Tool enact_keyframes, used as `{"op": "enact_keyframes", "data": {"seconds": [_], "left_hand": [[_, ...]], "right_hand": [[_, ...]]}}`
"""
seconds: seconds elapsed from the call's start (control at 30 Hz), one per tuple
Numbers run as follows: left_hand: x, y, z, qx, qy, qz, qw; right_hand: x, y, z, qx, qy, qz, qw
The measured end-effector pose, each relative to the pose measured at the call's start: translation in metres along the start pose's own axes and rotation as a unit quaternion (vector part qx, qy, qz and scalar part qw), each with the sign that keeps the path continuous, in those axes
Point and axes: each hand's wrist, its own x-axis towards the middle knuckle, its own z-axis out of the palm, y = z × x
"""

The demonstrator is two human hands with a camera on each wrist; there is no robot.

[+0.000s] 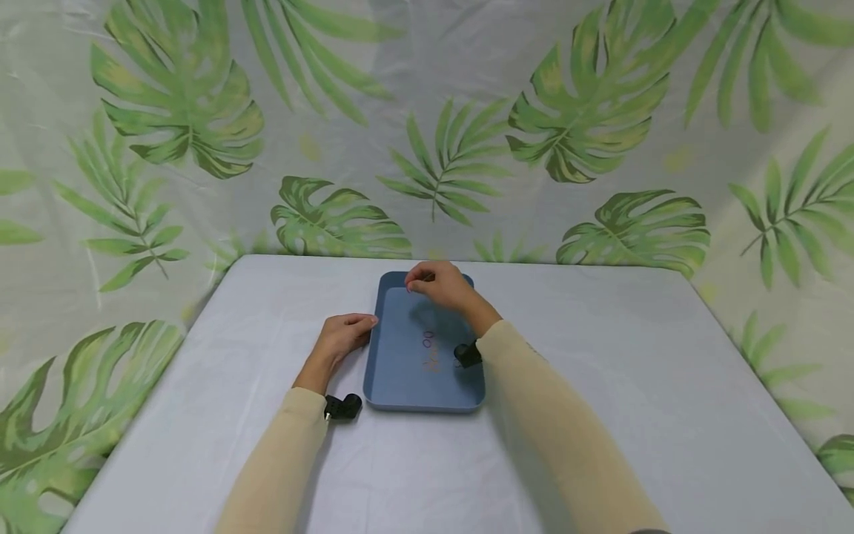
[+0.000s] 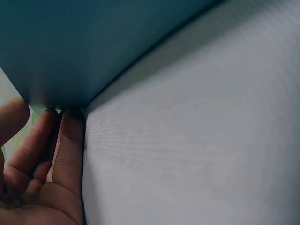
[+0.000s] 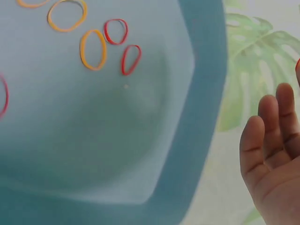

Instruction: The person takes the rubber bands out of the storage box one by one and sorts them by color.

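A blue tray (image 1: pixel 396 378) lies on the table, with small rubber bands on its floor. In the head view, purple bands (image 1: pixel 428 335) sit above a cluster of orange ones. The right wrist view shows orange bands (image 3: pixel 81 51) and red bands (image 3: pixel 123 63) apart from one another. Over the tray's far end, my right hand (image 1: pixel 442 285) pinches a small red band (image 1: pixel 409 288) between thumb and fingertips; only a sliver of it shows at the right wrist view's edge. My left hand (image 1: pixel 342 335) touches the tray's left side with fairly straight fingers (image 2: pixel 68 150).
A white cloth covers the table (image 1: pixel 280 297). Behind it hangs a leaf-patterned curtain (image 1: pixel 460 67). Black wrist cameras sit at both cuffs, the left one (image 1: pixel 343 407) close to the tray's near left corner.
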Motion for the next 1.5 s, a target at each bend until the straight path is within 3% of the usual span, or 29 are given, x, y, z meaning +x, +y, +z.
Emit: {"op": "enact_keyframes", "data": {"seconds": [0.3, 0.87, 1.33, 1.5], "left_hand": [[-0.004, 0.002, -0.008, 0.016, -0.003, 0.002, 0.9999], [-0.001, 0.0, -0.006, 0.015, -0.006, -0.007, 0.9999], [-0.002, 0.0, -0.001, 0.016, -0.012, 0.0, 0.9998], [-0.003, -0.001, -0.001, 0.021, -0.016, 0.006, 0.9996]], "right_hand": [[-0.013, -0.018, -0.021, 0.012, -0.007, -0.031, 0.9994], [-0.031, -0.012, -0.045, 0.059, 0.004, -0.046, 0.9972], [-0.059, 0.029, -0.081, 0.065, 0.033, 0.007, 0.9973], [-0.07, 0.052, -0.09, 0.039, 0.038, 0.028, 0.9981]]}}
